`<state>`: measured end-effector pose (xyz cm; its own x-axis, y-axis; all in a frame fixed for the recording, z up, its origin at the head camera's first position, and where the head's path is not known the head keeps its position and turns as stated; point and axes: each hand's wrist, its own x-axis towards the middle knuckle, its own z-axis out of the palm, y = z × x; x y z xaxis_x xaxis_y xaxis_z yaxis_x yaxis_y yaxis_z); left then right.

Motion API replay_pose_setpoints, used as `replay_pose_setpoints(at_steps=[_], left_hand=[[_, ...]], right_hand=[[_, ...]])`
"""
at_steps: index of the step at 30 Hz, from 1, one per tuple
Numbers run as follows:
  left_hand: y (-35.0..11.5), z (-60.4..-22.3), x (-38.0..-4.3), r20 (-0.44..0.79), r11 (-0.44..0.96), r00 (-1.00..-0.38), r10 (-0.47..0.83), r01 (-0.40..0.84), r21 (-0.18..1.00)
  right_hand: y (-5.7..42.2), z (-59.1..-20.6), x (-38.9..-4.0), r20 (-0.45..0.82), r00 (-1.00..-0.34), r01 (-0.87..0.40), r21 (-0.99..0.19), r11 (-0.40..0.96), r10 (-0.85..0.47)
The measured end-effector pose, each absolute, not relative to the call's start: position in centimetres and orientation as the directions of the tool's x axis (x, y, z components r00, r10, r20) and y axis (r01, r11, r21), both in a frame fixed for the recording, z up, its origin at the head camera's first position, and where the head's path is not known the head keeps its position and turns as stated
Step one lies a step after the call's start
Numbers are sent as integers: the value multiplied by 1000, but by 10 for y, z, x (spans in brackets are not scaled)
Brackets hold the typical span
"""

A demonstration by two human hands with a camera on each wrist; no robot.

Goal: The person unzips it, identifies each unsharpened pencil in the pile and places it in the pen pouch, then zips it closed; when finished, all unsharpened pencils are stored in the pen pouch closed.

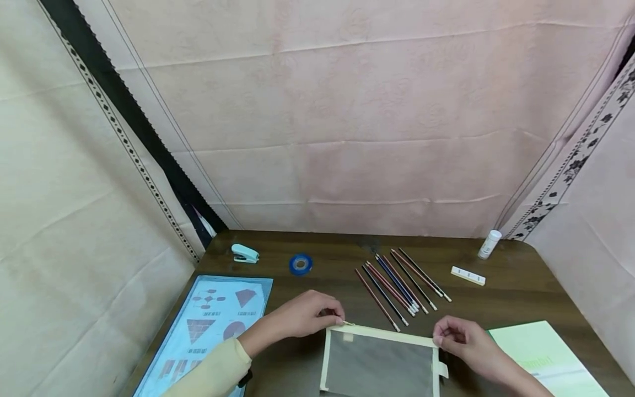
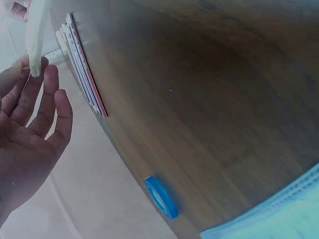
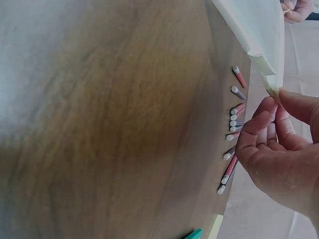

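A flat grey mesh pouch (image 1: 382,364) with cream edging and a small side tab is held up by its top edge in front of the body. My left hand (image 1: 310,314) pinches the top left corner, where a thin cream cord or pull (image 1: 349,323) sticks out. At the opposite corner, my right hand (image 1: 466,342) grips the edge between thumb and fingers. Seen edge-on in the left wrist view, the pouch (image 2: 36,40) is a narrow cream strip. The right wrist view shows its folded corner (image 3: 271,82) at the fingertips.
Several striped pencils (image 1: 397,286) lie fanned behind the pouch. Blue tape (image 1: 292,265), a mint stapler (image 1: 245,253), a white eraser-like block (image 1: 468,275) and a glue stick (image 1: 489,245) sit farther back. A blue chart folder (image 1: 198,331) lies left, a green booklet (image 1: 545,353) right.
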<state>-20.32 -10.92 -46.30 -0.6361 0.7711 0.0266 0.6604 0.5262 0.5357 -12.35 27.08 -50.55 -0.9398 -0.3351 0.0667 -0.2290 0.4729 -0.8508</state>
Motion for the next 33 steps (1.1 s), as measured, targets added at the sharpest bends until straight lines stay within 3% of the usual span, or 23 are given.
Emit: replay_pose_setpoints(at_steps=[5,14,20,25,33], left_hand=[[-112,-465,-201,21,511,-636,771,638,577],[-132,-464,-204,40,542,-680,732,617,571],[-138,-464,-205,39,544,-669,742,636,547],[-138,-465,-206,70,560,-671,738,667,492],[-142,-468,-207,115,636,-720,684,666,389]], right_hand=[[272,-505,-123,28,-924,-210,-870,446,-382],[284,-503,-118,2,-942,-164,-876,455,-336],[286,-503,-118,16,-943,-174,-875,452,-333],[286,-502,-118,-21,-953,-133,-866,481,-301],[279,-498,-114,26,-954,-172,-863,475,-299]])
